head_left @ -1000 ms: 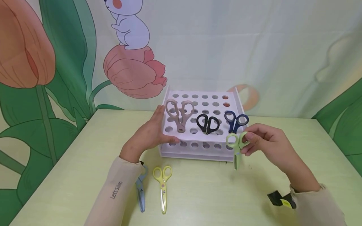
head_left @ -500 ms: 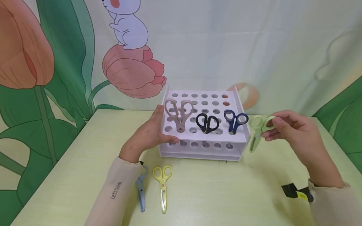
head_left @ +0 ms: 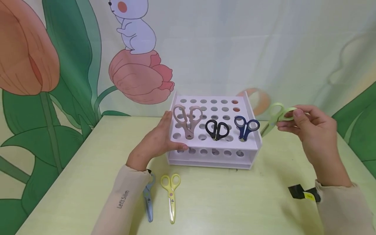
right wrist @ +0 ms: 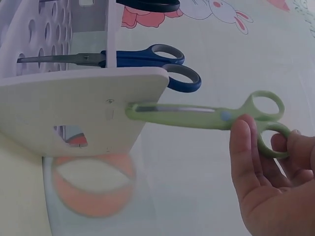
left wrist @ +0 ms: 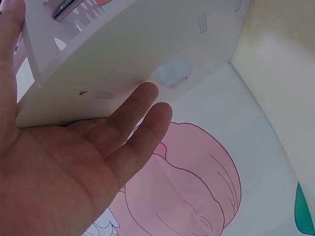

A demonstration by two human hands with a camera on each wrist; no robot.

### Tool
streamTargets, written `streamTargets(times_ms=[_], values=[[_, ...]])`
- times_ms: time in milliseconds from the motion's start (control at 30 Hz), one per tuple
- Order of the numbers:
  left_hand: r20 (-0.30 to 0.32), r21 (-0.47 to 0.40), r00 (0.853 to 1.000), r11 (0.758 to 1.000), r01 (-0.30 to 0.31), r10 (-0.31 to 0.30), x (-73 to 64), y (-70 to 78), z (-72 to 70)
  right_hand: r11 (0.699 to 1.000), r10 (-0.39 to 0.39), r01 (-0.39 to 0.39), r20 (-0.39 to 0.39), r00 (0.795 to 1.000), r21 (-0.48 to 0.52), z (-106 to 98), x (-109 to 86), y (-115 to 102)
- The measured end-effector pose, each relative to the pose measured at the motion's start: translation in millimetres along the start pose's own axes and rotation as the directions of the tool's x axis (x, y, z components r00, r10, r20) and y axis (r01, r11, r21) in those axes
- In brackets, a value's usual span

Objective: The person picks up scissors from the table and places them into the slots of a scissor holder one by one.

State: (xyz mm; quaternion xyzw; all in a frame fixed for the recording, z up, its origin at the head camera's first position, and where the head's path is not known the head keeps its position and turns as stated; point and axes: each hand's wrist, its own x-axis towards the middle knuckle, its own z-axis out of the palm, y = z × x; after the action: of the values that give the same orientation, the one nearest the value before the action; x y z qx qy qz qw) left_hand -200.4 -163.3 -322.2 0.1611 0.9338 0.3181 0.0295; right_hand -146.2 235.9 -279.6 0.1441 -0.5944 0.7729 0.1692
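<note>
Left hand [head_left: 154, 137] first: it lies against the left side of the white rack [head_left: 205, 161], fingers stretched along the panel, thumb across the front edge, bracing rather than clutching. Under that forearm on the bench [head_left: 229, 202] lie blue-grey scissors [head_left: 148, 204], partly hidden by the sleeve [head_left: 117, 195]; I'd worry the cloth could drag them if the arm pulls back low. Just beside them lie yellow scissors [head_left: 172, 199].

Along the rack's top tier stand beige scissors [head_left: 189, 130], black scissors [head_left: 219, 132] and navy scissors [head_left: 243, 133], handles up, blades down in the holes. Should the bracing palm slip, a knock from the right could shift the rack and rattle all three.

Past its right wall, the right hand [head_left: 318, 130] pinches green scissors [right wrist: 192, 118] by one handle loop, held aloft with the tip slanting down toward that wall; whether they touch, I can't tell. Gripped so far from the tip, they could swivel and catch on the panel or the navy handles
</note>
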Motion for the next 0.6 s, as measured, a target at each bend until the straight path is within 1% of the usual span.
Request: streamTargets(times_ms=[167,267,333,433,600], values=[[-0.005,0.001,1.0,1.0,-0.005,0.005,-1.0,0.5,-1.1,0.99,-0.033,0.04,-0.051,0.998,0.136,7.6,10.7,-5.3],[-0.002,0.011,1.0,1.0,0.0,0.0,-1.3,1.3,-2.0,0.975,-0.054,0.063,-0.049,0.997,0.211,12.3,15.9,-7.1],[-0.006,0.018,1.0,1.0,-0.005,0.005,-1.5,1.2,-2.3,0.971,-0.057,0.064,-0.037,0.998,0.231,15.4,19.7,-6.0],[-0.012,0.023,1.0,1.0,-0.016,0.017,-1.7,1.0,-2.3,0.978,-0.041,0.042,-0.005,0.999,0.204,18.3,25.0,-0.7],[-0.008,0.001,1.0,1.0,-0.02,0.02,-1.3,-0.3,-0.3,0.996,0.031,-0.034,0.03,0.999,0.087,18.3,32.0,13.8]])
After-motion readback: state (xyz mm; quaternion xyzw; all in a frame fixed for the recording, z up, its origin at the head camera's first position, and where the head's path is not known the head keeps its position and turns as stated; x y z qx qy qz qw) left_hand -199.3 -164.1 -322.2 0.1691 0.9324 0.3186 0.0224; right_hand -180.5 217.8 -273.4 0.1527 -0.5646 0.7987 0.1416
